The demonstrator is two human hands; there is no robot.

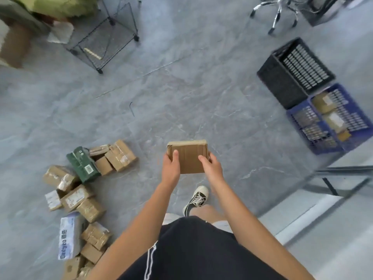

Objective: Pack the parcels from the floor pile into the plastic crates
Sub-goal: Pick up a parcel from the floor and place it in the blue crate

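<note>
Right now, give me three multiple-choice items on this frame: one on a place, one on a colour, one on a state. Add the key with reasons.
1. Where does the pile of cardboard parcels lie?
A. on the grey floor at the person's left
B. inside the black plastic crate
C. on the wire rack

2. What colour is the plastic crate that already holds parcels?
A. black
B. blue
C. green

3. How is the flat brown cardboard parcel held?
A. by the left hand alone
B. it lies on the floor
C. by both hands, one at each side

Key: 1 A, the pile sits on the floor left of the legs. 2 B, parcels show inside the blue plastic crate, while the black plastic crate shows none. 3 C, the left hand and the right hand grip opposite edges.
</note>
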